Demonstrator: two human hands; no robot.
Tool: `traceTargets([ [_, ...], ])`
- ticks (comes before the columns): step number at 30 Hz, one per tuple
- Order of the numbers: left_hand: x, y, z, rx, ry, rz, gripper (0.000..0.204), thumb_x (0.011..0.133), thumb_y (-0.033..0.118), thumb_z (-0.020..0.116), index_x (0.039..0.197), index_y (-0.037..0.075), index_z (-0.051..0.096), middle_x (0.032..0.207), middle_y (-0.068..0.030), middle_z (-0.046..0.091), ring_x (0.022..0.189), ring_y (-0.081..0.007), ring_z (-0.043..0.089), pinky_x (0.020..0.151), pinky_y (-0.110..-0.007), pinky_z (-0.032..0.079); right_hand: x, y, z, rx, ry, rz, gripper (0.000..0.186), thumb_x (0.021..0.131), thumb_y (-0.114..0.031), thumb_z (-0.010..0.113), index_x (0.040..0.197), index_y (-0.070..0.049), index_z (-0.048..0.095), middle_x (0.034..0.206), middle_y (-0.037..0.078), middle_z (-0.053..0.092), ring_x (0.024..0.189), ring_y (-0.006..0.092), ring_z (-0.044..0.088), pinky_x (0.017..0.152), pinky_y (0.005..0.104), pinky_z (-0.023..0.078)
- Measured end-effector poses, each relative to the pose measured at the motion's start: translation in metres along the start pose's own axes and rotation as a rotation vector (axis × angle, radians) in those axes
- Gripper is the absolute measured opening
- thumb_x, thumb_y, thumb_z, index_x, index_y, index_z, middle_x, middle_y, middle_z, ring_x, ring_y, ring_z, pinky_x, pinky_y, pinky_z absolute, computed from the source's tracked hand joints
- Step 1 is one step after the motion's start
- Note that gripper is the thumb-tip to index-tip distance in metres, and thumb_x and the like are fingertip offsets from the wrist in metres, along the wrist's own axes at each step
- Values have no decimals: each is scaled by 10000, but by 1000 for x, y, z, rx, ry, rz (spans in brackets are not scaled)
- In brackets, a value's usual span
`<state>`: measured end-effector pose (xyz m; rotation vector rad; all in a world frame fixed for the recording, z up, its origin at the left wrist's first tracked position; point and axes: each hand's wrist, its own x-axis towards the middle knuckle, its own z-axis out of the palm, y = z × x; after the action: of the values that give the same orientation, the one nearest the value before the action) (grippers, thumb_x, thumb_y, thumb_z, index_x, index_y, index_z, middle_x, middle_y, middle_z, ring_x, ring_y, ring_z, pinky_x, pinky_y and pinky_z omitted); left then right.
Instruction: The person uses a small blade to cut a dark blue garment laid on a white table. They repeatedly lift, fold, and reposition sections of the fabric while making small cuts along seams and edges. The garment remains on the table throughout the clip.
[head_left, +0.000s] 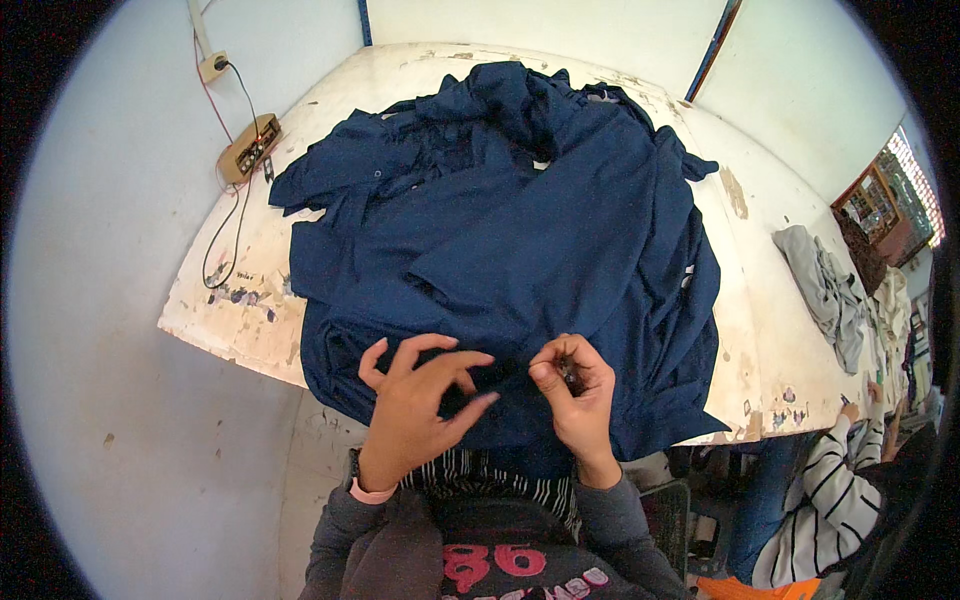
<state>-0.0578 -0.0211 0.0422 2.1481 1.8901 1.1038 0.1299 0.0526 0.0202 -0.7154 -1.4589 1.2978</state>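
A large heap of dark navy cloth [500,240], which looks like garments with folds and seams, covers the middle of the worktable. My left hand [425,395] hovers over its near edge, fingers spread and curved, with nothing visible in them. To its right, my right hand [575,390] is closed, thumb and forefinger pinched together. A small dark, shiny object [569,372] shows inside its curled fingers; its kind cannot be made out. The near part of the cloth hangs over the table edge toward my lap.
The pale, stained worktable [750,300] meets a white wall on the left. A brown power box [250,148] with cords hangs there. Grey cloth [822,290] lies at the right, where another person in a striped sleeve [825,500] sits close by.
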Motion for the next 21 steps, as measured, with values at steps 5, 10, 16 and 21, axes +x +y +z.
traceTargets([
  [5,-6,0,5,-5,74,-64,158,838,262,818,952,154,802,893,39,690,1064,-176,613,1089,-476,193,15,-6,2,-97,177,-128,111,905,-5,745,941,-20,641,835,-2,648,693,43,486,626,210,387],
  [10,-12,-23,6,-376,176,-362,243,881,260,796,1014,58,786,990,-64,706,1056,-199,618,1060,-404,287,17,-3,-6,-535,266,-222,243,876,-122,809,1067,-55,676,881,54,677,746,126,615,658,275,489],
  [16,-13,-32,4,-1009,116,-607,247,973,195,729,1071,-31,748,980,-31,710,904,-117,618,847,-271,466,-8,-8,17,-541,65,-104,270,827,-173,847,1030,-70,701,850,76,723,725,220,684,641,322,501],
  [21,-16,-28,1,-1074,65,-655,242,986,192,721,1074,-32,745,997,-16,690,909,-87,598,836,-248,465,-2,-12,30,-647,20,-268,224,839,-122,836,1005,-25,719,847,83,735,705,164,676,631,274,490],
])
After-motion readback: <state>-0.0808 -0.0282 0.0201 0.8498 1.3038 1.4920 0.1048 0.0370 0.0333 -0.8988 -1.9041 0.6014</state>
